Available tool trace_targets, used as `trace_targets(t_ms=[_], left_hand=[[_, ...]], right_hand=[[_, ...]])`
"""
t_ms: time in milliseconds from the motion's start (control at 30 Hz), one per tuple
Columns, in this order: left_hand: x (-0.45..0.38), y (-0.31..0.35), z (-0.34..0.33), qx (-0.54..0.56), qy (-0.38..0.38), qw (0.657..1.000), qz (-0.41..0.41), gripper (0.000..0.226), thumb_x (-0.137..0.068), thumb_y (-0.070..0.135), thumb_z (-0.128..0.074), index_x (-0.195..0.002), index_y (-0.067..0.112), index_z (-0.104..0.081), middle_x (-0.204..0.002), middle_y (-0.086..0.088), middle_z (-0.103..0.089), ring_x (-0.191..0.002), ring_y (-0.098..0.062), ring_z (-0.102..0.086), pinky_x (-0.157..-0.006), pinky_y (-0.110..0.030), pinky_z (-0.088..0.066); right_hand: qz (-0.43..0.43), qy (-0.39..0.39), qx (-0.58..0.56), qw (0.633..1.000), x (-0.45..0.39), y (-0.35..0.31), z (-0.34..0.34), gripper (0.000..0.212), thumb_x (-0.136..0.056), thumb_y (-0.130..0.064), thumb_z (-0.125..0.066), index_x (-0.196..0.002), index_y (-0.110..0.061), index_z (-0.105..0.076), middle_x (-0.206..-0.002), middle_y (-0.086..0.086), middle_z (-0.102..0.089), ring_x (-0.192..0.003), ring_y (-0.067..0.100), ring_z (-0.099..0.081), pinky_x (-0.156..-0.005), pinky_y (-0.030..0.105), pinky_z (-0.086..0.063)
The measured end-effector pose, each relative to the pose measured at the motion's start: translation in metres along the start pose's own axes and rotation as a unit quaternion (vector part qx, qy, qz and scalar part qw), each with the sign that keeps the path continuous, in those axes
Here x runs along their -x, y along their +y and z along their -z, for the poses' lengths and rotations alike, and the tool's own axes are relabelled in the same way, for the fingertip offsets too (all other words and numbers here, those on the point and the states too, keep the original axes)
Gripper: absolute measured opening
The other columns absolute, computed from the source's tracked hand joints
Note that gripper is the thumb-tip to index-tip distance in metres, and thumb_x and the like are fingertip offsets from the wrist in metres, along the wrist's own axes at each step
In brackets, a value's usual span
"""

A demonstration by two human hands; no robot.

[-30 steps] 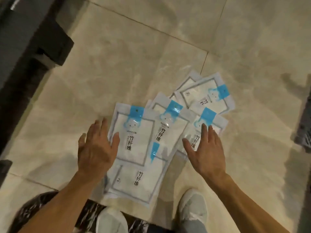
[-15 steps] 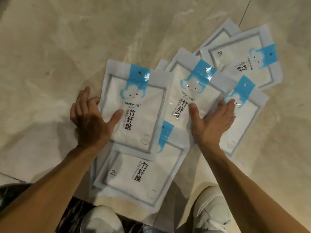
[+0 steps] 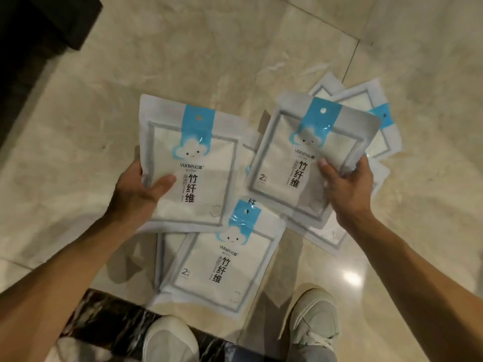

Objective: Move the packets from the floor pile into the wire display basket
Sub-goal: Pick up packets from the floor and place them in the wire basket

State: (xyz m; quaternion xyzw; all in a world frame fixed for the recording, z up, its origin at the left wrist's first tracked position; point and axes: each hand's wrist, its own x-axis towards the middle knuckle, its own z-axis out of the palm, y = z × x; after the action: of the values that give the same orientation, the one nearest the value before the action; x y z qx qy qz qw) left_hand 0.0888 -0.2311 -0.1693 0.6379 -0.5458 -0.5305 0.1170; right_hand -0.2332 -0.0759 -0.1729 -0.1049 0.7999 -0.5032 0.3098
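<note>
Beige marble floor tiles (image 3: 183, 61) carry a loose pile of white plastic packets with blue cloud labels (image 3: 222, 270). Left hand (image 3: 136, 194) grips one lifted packet (image 3: 193, 163); right hand (image 3: 347, 189) grips another (image 3: 308, 158) above the pile.

The light is dim and warm, giving the floor (image 3: 183, 61) a beige cast. A small bright glare spot sits on the glossy tiles at lower right, and the blue tops of the packets (image 3: 193, 163) catch soft sheen. Soft shadows fall beneath the packets and arms. The top-left corner sinks into near black. Edges bend with wide-angle distortion; detail is slightly soft.
</note>
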Motion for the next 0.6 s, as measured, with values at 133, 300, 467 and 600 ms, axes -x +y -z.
trace_targets(t_ms=[133, 300, 467, 600], left_hand=[[0.008, 0.045, 0.031, 0.051, 0.014, 0.999, 0.002, 0.035, -0.091, 0.006, -0.073, -0.118, 0.026, -0.061, -0.09, 0.019, -0.076, -0.08, 0.009, -0.07, -0.07, -0.012, -0.056], [0.041, 0.121, 0.074, 0.107, -0.003, 0.994, 0.026, 0.028, -0.089, 0.004, -0.073, -0.108, 0.024, -0.068, -0.094, 0.013, -0.079, -0.086, -0.009, -0.076, -0.069, -0.024, -0.062], [0.094, 0.212, 0.128, 0.147, 0.019, 0.987, 0.056, 0.035, -0.08, 0.017, -0.079, -0.111, 0.028, -0.066, -0.095, 0.007, -0.079, -0.085, -0.018, -0.077, -0.073, -0.04, -0.061], [0.149, 0.291, 0.182, 0.177, 0.027, 0.983, 0.044, 0.046, -0.071, 0.023, -0.08, -0.116, 0.022, -0.068, -0.105, -0.001, -0.079, -0.096, -0.025, -0.076, -0.088, -0.05, -0.058]], right_hand=[[-0.016, -0.01, -0.018, 1.0, -0.005, -0.061, 0.019, 0.022, -0.092, -0.003, -0.074, -0.111, -0.012, -0.068, -0.093, -0.009, -0.08, -0.088, 0.01, -0.076, -0.077, 0.028, -0.062], [-0.071, -0.067, -0.032, 0.995, 0.007, -0.155, 0.034, 0.018, -0.089, -0.002, -0.075, -0.097, -0.017, -0.068, -0.077, -0.012, -0.078, -0.069, 0.004, -0.074, -0.059, 0.018, -0.057], [-0.114, -0.114, -0.051, 0.986, 0.045, -0.268, 0.047, 0.02, -0.088, 0.0, -0.075, -0.106, -0.008, -0.071, -0.1, 0.01, -0.08, -0.085, 0.025, -0.078, -0.075, 0.038, -0.064], [-0.112, -0.15, -0.061, 0.98, 0.088, -0.373, 0.058, 0.027, -0.088, -0.002, -0.074, -0.115, -0.001, -0.07, -0.102, 0.015, -0.079, -0.089, 0.032, -0.078, -0.071, 0.038, -0.064]])
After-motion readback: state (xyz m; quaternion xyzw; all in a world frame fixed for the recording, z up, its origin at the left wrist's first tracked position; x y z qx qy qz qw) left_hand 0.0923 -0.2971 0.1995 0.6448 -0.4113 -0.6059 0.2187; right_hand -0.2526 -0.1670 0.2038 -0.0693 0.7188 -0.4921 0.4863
